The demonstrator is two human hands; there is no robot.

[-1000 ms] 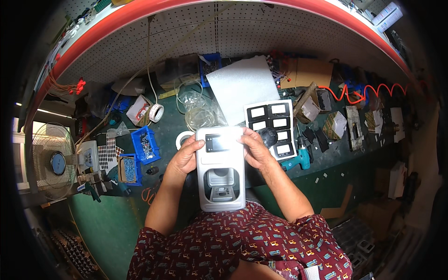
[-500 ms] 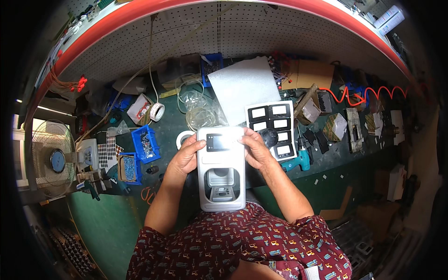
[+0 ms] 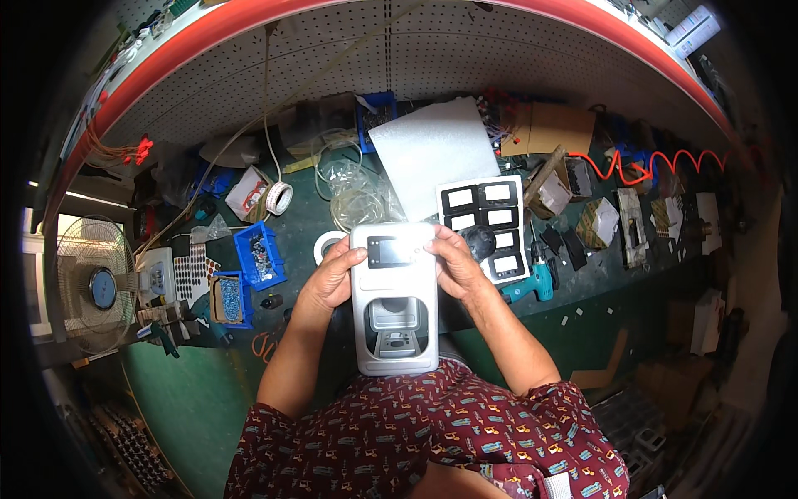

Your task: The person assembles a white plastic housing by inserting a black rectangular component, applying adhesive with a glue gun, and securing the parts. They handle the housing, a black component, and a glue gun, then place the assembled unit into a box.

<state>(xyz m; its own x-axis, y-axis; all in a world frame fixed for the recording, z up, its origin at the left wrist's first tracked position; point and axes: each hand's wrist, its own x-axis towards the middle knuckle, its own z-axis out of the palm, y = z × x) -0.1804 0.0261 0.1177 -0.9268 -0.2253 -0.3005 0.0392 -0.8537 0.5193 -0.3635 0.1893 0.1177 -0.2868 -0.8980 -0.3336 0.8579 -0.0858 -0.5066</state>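
Between my two hands is a silver-white appliance housing [image 3: 395,286], rounded at the corners, with a small dark display window near its top and a large arched opening lower down. Its bottom end rests against my shirt. My left hand [image 3: 334,277] grips the upper left edge, thumb on the front face. On the opposite edge my right hand [image 3: 454,263] holds it the same way, thumb beside the display. The fingers behind the housing are hidden. A white sheet of black-framed panels [image 3: 513,266] lies just beyond my right hand, with a dark round object [image 3: 479,243] beside it.
A teal power drill [image 3: 536,281] lies right of the panels. Blue bins of small parts [image 3: 259,254] and a tape roll [image 3: 279,198] are at left. Clear tubing [image 3: 356,209] and a white foam sheet [image 3: 432,154] lie behind. An orange coiled hose [image 3: 615,172] hangs at back right.
Almost nothing differs. The housing and both hands keep their hold, and the view has shifted very slightly.
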